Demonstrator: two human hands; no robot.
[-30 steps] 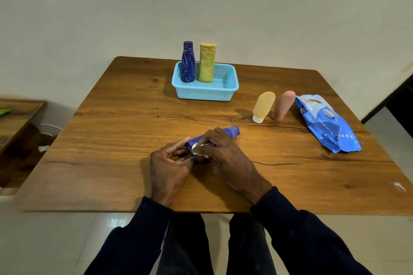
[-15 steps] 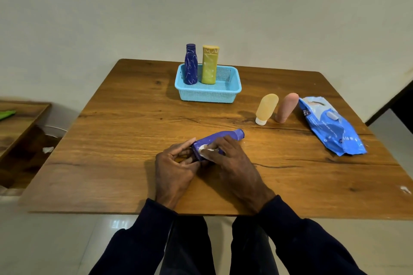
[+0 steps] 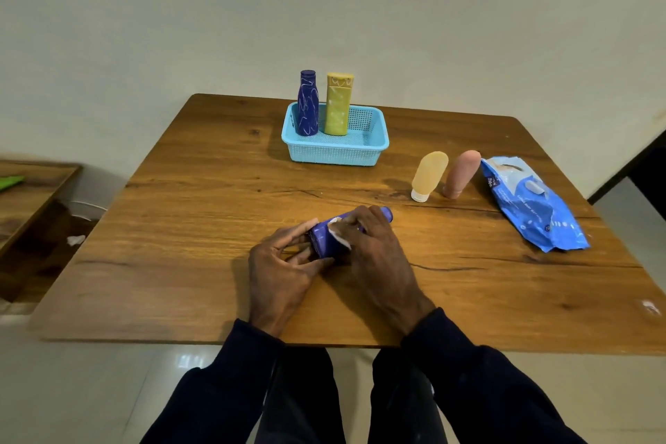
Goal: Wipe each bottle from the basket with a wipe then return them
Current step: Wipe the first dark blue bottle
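A purple tube bottle [image 3: 326,240] lies on its side near the middle of the wooden table [image 3: 216,191]. My left hand [image 3: 281,270] grips its wide bottom end. My right hand [image 3: 378,256] lies over the tube and presses a white wipe [image 3: 337,232] onto it; only the cap end [image 3: 385,213] pokes out past the fingers. A light blue basket [image 3: 335,151] at the back holds a dark blue bottle [image 3: 307,104] and a yellow bottle [image 3: 338,104], both upright. A pale yellow tube [image 3: 429,175] and a pink tube [image 3: 461,173] stand on their caps to the right.
A blue pack of wipes [image 3: 529,205] lies at the table's right side, beside the pink tube. A lower wooden shelf [image 3: 32,191] stands off the left edge, with a scrap of white paper [image 3: 75,240] below it. A white speck [image 3: 650,306] marks the table's right front corner.
My right hand with the wipe has slid along the purple tube, from its bottom end back toward the cap. The left hand keeps its grip. The camera has tilted slightly.
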